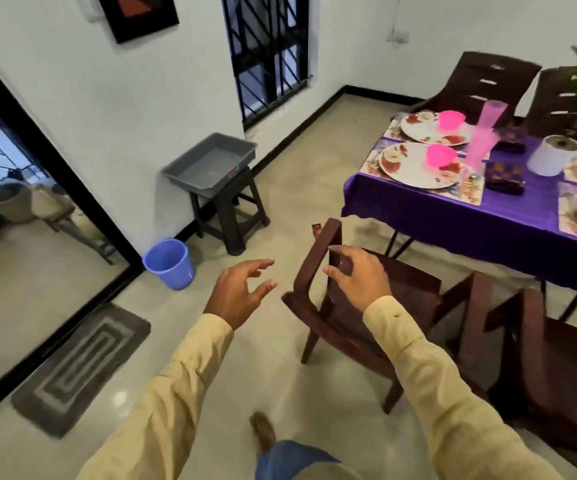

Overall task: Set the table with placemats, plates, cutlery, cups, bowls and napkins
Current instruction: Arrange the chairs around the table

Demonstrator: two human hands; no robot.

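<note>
Two grips: the right grip [356, 275] clasps the chair [309, 268] backrest, the left grip [242, 289] hangs released beside it. Shoved hard, the chair could jolt the tabletop [418, 202] beyond the right grip, toppling the tall cups [481, 147].

Setting: home dining room. Purple-clothed table [418, 206] carries floral plates [408, 168], pink bowls [441, 155] and cups [479, 147] on placemats [372, 164]. Brown chair [415, 292] at the table's near edge, more chairs [488, 77] beyond it. Left of the table: barred window [269, 53], framed picture [138, 12] on white wall [124, 98], stool [228, 216] with grey tray [211, 161], blue bucket [169, 263], doormat [79, 368] by glass door [20, 237]
</note>
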